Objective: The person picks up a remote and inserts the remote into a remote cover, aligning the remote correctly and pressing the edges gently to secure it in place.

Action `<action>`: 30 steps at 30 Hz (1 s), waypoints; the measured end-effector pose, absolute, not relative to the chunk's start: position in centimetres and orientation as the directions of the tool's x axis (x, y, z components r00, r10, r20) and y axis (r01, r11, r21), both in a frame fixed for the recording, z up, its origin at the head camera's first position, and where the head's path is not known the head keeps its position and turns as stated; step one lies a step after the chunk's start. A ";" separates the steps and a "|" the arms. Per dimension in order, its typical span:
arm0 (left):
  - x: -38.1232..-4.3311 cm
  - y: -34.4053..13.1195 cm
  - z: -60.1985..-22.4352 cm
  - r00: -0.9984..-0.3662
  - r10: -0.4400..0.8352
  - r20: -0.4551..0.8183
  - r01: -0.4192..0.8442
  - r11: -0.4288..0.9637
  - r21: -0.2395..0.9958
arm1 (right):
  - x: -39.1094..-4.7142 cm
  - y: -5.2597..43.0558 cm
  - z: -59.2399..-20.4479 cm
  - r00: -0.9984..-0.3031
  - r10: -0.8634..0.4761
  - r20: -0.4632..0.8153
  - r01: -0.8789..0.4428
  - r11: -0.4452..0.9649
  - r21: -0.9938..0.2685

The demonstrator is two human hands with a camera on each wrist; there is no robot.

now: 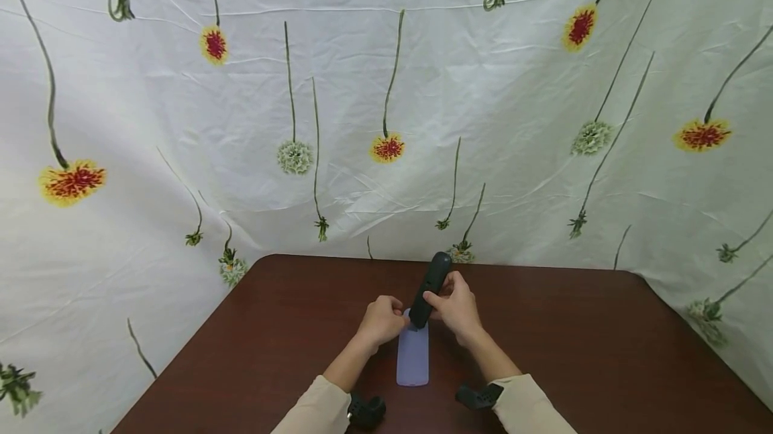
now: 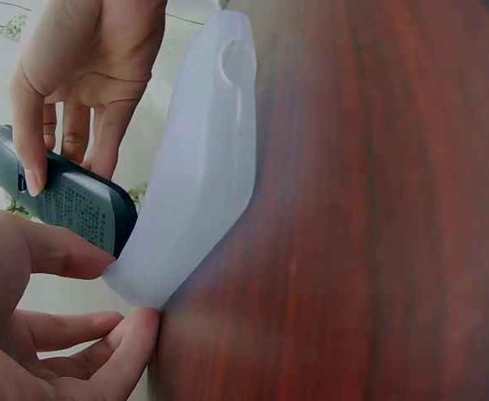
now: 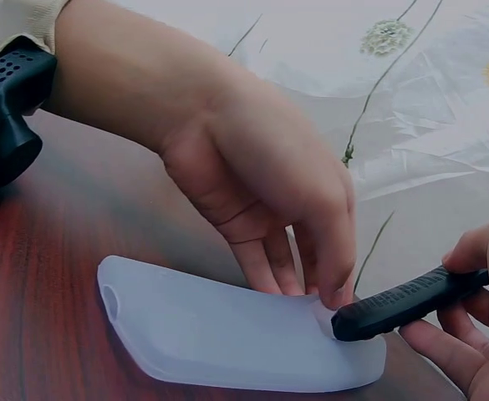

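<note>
A pale lilac, translucent soft sleeve [image 1: 413, 359] lies lengthwise on the table, with a round hole near one end in the left wrist view. My left hand [image 1: 382, 321] pinches its far end, thumb and fingers at the rim [image 2: 135, 288]. My right hand [image 1: 457, 306] grips a black remote control [image 1: 432, 286] between thumb and fingers, tilted up above the table. Small printed text covers the remote's back [image 2: 73, 200]. In the right wrist view, the remote's lower end [image 3: 353, 324] is right at the far end of the sleeve, beside the left fingertips.
The dark reddish-brown table [image 1: 290, 327] has rounded far corners. Behind it hangs a white cloth [image 1: 338, 98] printed with flowers. A black strapped device [image 1: 366, 412] sits at the left wrist, and another [image 1: 480, 396] at the right wrist.
</note>
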State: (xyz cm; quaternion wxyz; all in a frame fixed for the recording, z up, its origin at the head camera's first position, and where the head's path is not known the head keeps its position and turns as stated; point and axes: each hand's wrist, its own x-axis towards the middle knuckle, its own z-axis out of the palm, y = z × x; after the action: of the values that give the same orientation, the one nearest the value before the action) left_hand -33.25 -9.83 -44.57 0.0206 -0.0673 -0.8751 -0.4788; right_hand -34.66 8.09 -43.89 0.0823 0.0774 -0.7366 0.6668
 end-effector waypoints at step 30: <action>-33.4 -10.7 -44.3 -0.985 0.163 0.051 0.106 0.350 0.931 | -34.8 7.6 -45.3 -0.987 -0.108 0.123 -0.115 -0.078 -0.990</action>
State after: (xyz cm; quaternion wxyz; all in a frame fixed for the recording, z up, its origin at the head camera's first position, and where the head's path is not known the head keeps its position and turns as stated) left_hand -33.37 -10.68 -44.27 -0.0252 -0.0820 -0.8211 -0.5643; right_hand -34.82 7.59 -45.32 0.0023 0.0819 -0.6791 0.7294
